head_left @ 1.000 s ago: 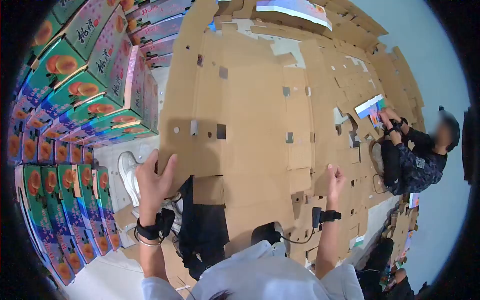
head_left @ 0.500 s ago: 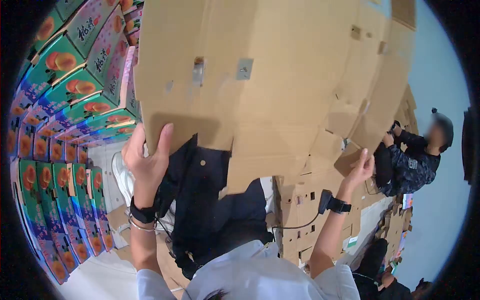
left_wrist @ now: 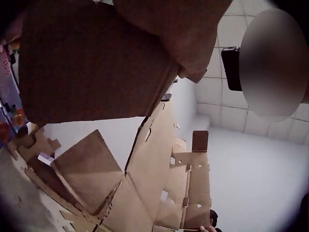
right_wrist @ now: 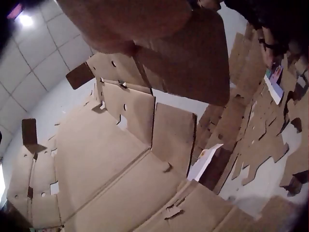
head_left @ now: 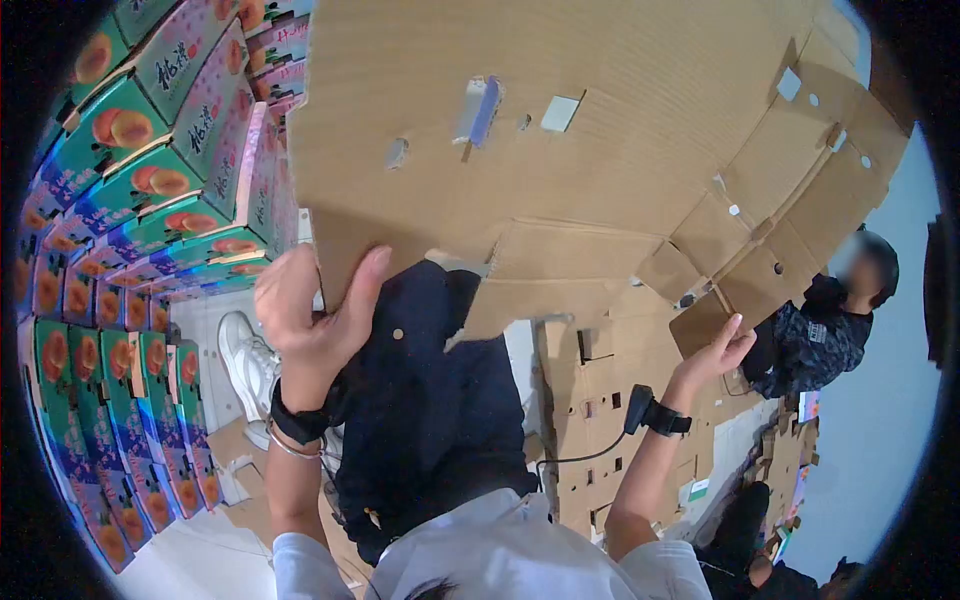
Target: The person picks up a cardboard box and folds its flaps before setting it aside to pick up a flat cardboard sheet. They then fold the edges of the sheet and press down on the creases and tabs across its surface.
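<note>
The cardboard sheet (head_left: 620,165) has risen and bent since a second ago. It spans between the left grip (head_left: 318,318), pinching its near-left corner, and the right grip (head_left: 712,356), pinching its near-right edge

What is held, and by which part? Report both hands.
An unfolded cardboard sheet: the left hand grips its near left edge, the right hand a flap on its right side.
</note>
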Demonstrator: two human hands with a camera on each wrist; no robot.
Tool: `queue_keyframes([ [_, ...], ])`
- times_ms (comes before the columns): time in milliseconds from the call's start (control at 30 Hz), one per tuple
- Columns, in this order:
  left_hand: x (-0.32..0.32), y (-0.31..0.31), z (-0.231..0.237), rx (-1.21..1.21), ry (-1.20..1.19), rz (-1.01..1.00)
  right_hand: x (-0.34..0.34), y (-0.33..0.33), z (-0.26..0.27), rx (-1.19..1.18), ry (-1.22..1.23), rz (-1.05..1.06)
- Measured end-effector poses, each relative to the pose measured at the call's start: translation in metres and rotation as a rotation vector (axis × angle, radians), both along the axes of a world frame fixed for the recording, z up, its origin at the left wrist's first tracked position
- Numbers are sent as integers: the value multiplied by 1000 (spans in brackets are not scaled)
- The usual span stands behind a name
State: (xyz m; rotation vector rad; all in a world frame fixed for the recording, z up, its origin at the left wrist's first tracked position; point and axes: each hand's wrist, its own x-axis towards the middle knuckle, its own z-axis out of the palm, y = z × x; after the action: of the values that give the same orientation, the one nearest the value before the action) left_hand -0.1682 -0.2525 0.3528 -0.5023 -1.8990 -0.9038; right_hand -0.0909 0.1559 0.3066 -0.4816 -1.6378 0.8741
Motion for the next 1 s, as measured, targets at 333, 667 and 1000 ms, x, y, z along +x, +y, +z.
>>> queue_keyframes([
  [333,0,-6,-6,14,1,8,3,21,-15,-16,1,4],
  [667,-4,23,-18,255,-138,-76,42,84,65,212,-48,-104],
  [1000,22,190,-53,764,-289,-560,181,230,229,314,-151,-182],
])
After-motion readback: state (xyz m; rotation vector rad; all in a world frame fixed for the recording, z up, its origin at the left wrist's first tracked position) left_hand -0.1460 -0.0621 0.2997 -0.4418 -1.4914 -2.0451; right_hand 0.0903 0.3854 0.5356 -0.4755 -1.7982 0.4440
